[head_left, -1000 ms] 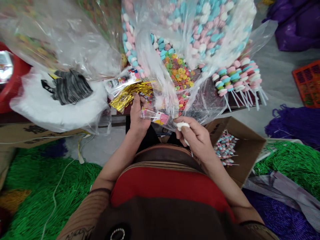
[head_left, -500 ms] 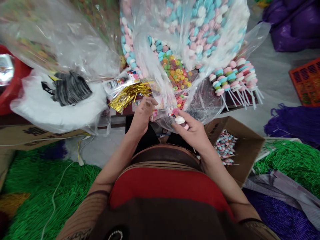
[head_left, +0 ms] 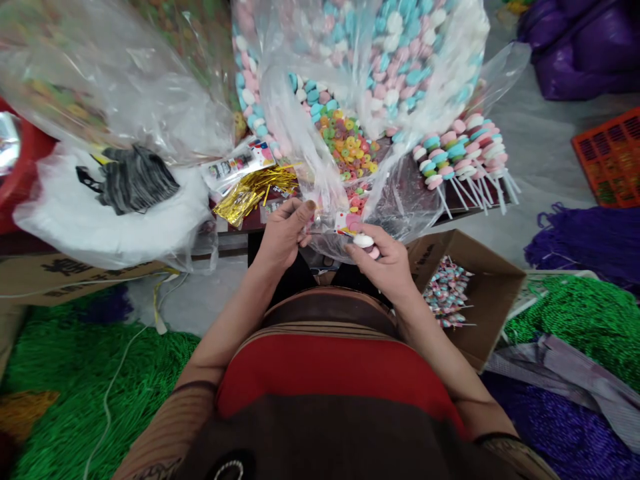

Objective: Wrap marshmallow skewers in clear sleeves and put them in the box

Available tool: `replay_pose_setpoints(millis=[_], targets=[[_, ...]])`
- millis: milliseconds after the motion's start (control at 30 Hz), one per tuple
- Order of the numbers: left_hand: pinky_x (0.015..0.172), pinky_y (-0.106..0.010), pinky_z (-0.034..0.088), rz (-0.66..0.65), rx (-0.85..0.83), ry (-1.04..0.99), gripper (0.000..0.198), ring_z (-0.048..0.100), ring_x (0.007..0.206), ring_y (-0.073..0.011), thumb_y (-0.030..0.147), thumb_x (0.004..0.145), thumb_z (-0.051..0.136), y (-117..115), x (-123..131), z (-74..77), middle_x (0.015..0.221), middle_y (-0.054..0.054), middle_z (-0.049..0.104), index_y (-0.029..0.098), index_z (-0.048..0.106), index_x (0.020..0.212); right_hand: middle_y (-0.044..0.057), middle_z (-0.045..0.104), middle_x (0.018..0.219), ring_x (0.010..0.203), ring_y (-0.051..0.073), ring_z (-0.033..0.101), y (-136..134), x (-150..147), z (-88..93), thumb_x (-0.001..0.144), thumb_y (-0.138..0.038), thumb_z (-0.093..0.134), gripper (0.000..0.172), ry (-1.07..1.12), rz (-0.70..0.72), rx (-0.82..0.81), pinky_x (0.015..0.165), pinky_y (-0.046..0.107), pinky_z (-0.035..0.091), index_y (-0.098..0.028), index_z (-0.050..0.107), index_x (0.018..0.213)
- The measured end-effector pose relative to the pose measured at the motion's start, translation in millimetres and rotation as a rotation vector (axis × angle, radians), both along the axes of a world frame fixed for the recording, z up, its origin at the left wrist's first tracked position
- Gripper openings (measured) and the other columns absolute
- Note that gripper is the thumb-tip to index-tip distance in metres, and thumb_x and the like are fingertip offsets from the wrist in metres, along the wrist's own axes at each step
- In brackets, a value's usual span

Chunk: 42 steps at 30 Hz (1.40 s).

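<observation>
- Gold ties (head_left: 240, 205) lie on the table, just far and left of the left hand.
- The left hand (head_left: 286, 235) has its thumb and fingers pinched together on the left end of a clear printed bag (head_left: 346, 223).
- This bag lies between the two hands; its long axis runs left to right, and the printed end points right.
- The right hand (head_left: 389, 257) grasps a white and pink candy (head_left: 363, 241); the white piece sits farther, the pink one nearer. Its stick I cannot see, so its full axis I cannot tell.
- In my judgement, the step is bringing bag and candy together; the next move calls for an open bag mouth in line with the candy.
</observation>
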State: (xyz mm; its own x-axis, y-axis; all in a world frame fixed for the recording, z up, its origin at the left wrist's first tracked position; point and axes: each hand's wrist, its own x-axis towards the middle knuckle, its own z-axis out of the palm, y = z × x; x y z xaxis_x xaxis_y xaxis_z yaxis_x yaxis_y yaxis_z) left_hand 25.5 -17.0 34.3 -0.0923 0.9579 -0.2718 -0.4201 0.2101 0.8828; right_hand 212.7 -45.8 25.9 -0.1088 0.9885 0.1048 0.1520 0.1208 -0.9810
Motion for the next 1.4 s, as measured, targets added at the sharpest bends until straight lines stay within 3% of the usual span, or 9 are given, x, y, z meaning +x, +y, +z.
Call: replay_pose_setpoints(millis=[133,233,467,600,733,867,1067,1233,1400], targets=[[0.032,-0.017,0.021,-0.139,-0.103,-0.115,0.059,0.023,0.034,0.0003,0.056,0.056,0.094,-2.6,2.3,0.2,0.049,0.012,0.041,0.019,0.049,0.065,0.001,0.079,0.100,0.071,0.014,0.063,-0.3,-1.7,0.8,0.081,-0.030,0.076,0.025,-0.044,-0.006,0.100,0.072,0.030,0.055,-0.029,0.079,0.106],[0.032,-0.017,0.023,-0.206,-0.126,-0.149,0.058,0.024,0.035,0.0009,0.055,0.057,0.094,-5.0,5.4,-3.3,0.051,0.012,0.042,0.018,0.050,0.064,0.002,0.079,0.096,0.066,0.012,0.060,-0.3,-1.6,1.5,0.083,-0.028,0.074,0.020,-0.071,0.015,0.146,0.070,0.029,0.054,-0.028,0.079,0.102],[0.044,-0.019,0.044,-0.065,-0.112,-0.059,0.060,0.049,0.048,-0.0046,0.061,0.056,0.092,-3.2,13.7,-15.1,0.058,0.007,0.052,0.017,0.054,0.065,-0.002,0.072,0.079,0.056,0.008,0.051,-2.2,0.8,-6.9,0.088,-0.028,0.068,0.012,-0.126,0.016,0.241,0.060,0.023,0.048,-0.023,0.075,0.097],[0.044,-0.019,0.039,-0.085,-0.106,-0.003,0.057,0.044,0.045,-0.0041,0.061,0.065,0.088,-5.0,17.0,-13.0,0.053,0.008,0.047,0.018,0.051,0.062,0.000,0.074,0.087,0.062,0.010,0.056,-0.5,0.5,-10.6,0.088,-0.029,0.068,0.015,-0.180,0.034,0.256,0.062,0.023,0.049,-0.024,0.073,0.101],[0.040,-0.019,0.031,-0.098,-0.078,0.039,0.057,0.039,0.042,-0.0032,0.063,0.068,0.085,-6.2,15.2,-13.0,0.053,0.008,0.045,0.018,0.051,0.064,-0.005,0.064,0.067,0.052,0.008,0.047,-0.5,1.8,-9.5,0.088,-0.030,0.069,0.009,-0.148,0.013,0.220,0.055,0.023,0.044,-0.024,0.071,0.094],[0.036,-0.018,0.022,-0.031,-0.097,0.066,0.058,0.032,0.040,-0.0015,0.063,0.066,0.087,-5.0,11.8,-17.7,0.053,0.009,0.041,0.019,0.049,0.064,-0.009,0.053,0.057,0.047,0.008,0.043,-2.7,3.7,-8.1,0.088,-0.030,0.068,0.006,-0.066,0.033,0.097,0.051,0.023,0.039,-0.024,0.068,0.091],[0.035,-0.017,0.018,-0.010,-0.093,-0.028,0.062,0.029,0.038,0.0000,0.062,0.055,0.092,-3.4,11.5,-16.4,0.052,0.010,0.041,0.018,0.050,0.063,-0.010,0.050,0.052,0.040,0.007,0.043,-2.1,5.0,-6.3,0.089,-0.039,0.070,0.016,0.080,0.068,-0.071,0.042,0.021,0.034,-0.025,0.068,0.095],[0.034,-0.018,0.016,-0.020,-0.182,-0.142,0.055,0.026,0.035,0.0008,0.053,0.067,0.090,-1.8,9.6,-9.6,0.052,0.010,0.043,0.018,0.047,0.065,-0.009,0.051,0.055,0.037,0.007,0.041,-0.8,12.2,-1.9,0.091,-0.049,0.070,0.028,0.214,0.040,-0.069,0.038,0.021,0.034,-0.028,0.068,0.109],[0.034,-0.016,0.018,-0.032,-0.183,-0.180,0.053,0.027,0.035,0.0009,0.049,0.069,0.091,-3.3,10.0,-7.2,0.053,0.010,0.045,0.018,0.047,0.067,-0.001,0.070,0.080,0.055,0.010,0.057,-3.2,11.3,2.9,0.090,-0.039,0.072,0.027,-0.020,0.032,0.077,0.052,0.025,0.049,-0.027,0.071,0.115]])
